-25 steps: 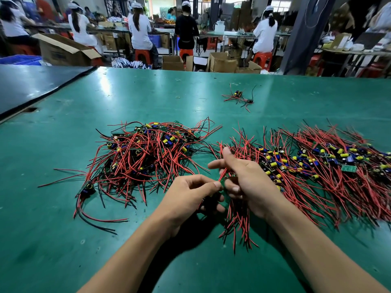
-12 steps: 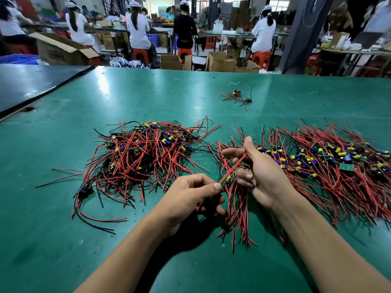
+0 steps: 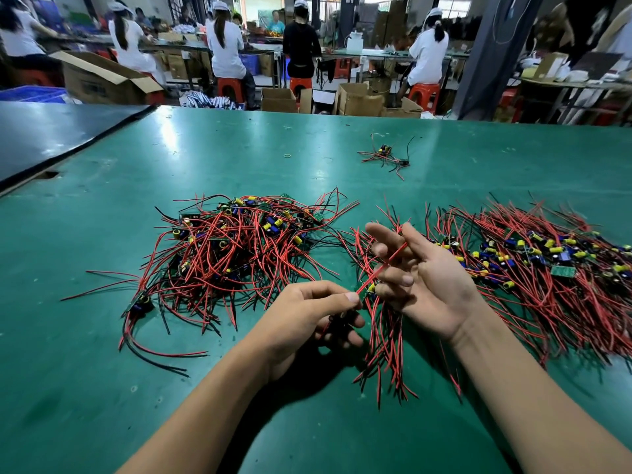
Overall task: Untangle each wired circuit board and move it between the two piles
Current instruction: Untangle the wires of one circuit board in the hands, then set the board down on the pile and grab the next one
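Head view: two bare forearms reach in from the bottom edge over a green surface (image 3: 102,371). The left grip (image 3: 307,313) is closed, with thumb and forefinger pinching a red wire (image 3: 390,260) at its lower end and the other fingers curled under. Right beside that pinch sits the wired circuit board (image 3: 371,288), small, with a yellow part on it, lifted off the surface between the two hands. The right grip (image 3: 427,278) is open, palm turned inward and fingers loosely spread. The red wire runs slantwise across those fingers up toward the thumb. Under and just in front of the hands lies a loose sheaf of red leads (image 3: 386,340), fanning toward the person.

Beyond the left hand is the left pile (image 3: 239,248), a tangled heap of red and black wires with blue and yellow parts. Beyond the right hand the right pile (image 3: 533,265) spreads wider and flatter, its wires lying roughly parallel, and runs out of frame on the right. The sheaf of leads sits between the piles and meets the right one.

Farther back, well apart from both piles, a stray board (image 3: 384,150) lies alone with its wires splayed, and a small ring (image 3: 288,155) lies to its left. A dark sheet (image 3: 51,138) covers the far left corner. Past the far edge are cardboard boxes (image 3: 102,80) and people seated on red stools (image 3: 229,87) at other benches, backs turned.
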A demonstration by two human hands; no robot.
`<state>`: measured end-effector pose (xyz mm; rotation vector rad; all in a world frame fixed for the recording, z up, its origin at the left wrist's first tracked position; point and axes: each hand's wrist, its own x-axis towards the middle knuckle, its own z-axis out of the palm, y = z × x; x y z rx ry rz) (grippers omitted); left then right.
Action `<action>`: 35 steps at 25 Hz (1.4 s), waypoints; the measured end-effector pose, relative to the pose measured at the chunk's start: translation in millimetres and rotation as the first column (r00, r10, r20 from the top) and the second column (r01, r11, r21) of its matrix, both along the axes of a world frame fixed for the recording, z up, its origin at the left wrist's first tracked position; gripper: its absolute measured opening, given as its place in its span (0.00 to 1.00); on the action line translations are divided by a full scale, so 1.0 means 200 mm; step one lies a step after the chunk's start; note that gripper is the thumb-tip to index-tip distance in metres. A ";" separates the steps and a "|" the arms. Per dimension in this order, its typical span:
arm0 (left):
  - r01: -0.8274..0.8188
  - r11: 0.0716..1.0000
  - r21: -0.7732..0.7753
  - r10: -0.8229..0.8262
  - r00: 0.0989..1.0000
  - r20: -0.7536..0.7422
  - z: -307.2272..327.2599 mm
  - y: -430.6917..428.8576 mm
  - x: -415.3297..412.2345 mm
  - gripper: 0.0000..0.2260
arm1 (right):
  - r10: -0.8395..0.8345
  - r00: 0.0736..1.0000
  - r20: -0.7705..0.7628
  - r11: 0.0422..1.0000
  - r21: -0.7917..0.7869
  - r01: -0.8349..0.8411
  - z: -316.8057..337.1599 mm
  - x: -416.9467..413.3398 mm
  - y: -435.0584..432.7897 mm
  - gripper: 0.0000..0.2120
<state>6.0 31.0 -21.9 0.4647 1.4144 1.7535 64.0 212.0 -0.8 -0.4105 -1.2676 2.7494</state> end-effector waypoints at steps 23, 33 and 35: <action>-0.087 0.971 0.222 0.011 0.945 0.326 0.00 0.02 -0.06 0.31 | -0.260 0.893 -0.368 0.078 0.914 0.399 -0.13 0.01 -0.17 0.09; -0.188 0.981 -0.055 0.194 0.974 0.118 -0.04 0.00 -0.09 0.08 | -0.424 0.855 -0.299 -0.108 0.954 0.280 -0.11 0.02 -0.16 0.03; -0.173 0.984 -0.047 0.178 0.977 0.120 -0.03 0.01 -0.09 0.08 | -0.346 0.889 -0.300 -0.155 0.953 0.261 -0.11 -0.01 -0.21 0.02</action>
